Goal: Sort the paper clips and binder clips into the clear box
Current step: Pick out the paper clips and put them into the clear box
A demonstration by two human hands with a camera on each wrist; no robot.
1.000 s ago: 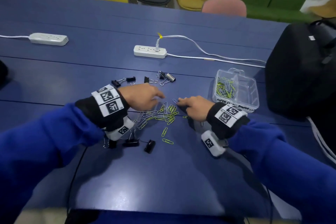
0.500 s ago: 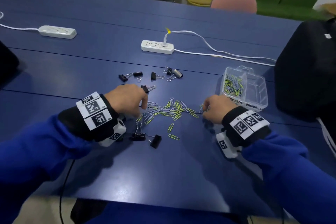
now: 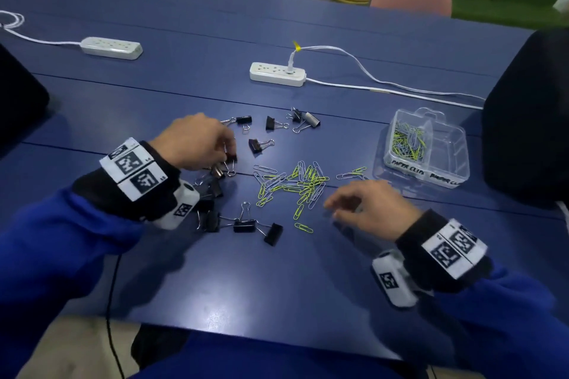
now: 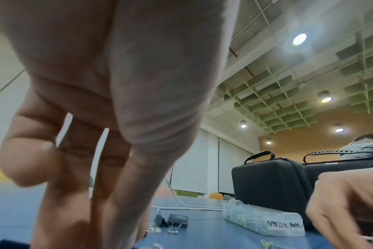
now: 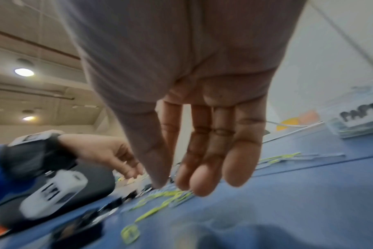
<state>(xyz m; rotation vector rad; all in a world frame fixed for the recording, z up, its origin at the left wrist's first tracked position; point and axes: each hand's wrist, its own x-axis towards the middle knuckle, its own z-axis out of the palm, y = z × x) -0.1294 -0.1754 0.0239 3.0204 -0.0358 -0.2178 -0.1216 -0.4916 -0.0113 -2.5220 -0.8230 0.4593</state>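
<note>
item 1, far left: a white power strip (image 3: 111, 47) is being kept at the back of the blue table (image 3: 277, 286), well apart from the work, presumably out of the way.

item 2: the left hand (image 3: 197, 141) is being held over the black binder clips (image 3: 243, 224), fingers curled downward onto one or two of them; whether a clip is actually being pinched cannot be told, since the fingertips are hidden in the head view and blurred in the wrist view. more binder clips are being left scattered just beyond the hand and near the wrist. the hand is judged to be gathering this kind apart from the other.

item 3, centre: the paper clips (image 3: 295, 184), green and silver, are being left in a loose heap on the table between the two hands, not yet sorted. a second power strip (image 3: 277, 74) is being kept behind them, its cord running off to the right.

item 4: the right hand (image 3: 369, 206) is being hovered beside the heap, fingers relaxed and slightly spread, nothing held, likely in readiness for another pickup.

item 5, right: the clear box (image 3: 428, 175) is being kept near the right hand, probably for short trips. its left compartment is being filled with paper clips; the right compartment appears bare. handwritten labels are being shown on the near wall.

item 6, far right: a black case (image 3: 529, 120) is being stood just beside the box.
</note>
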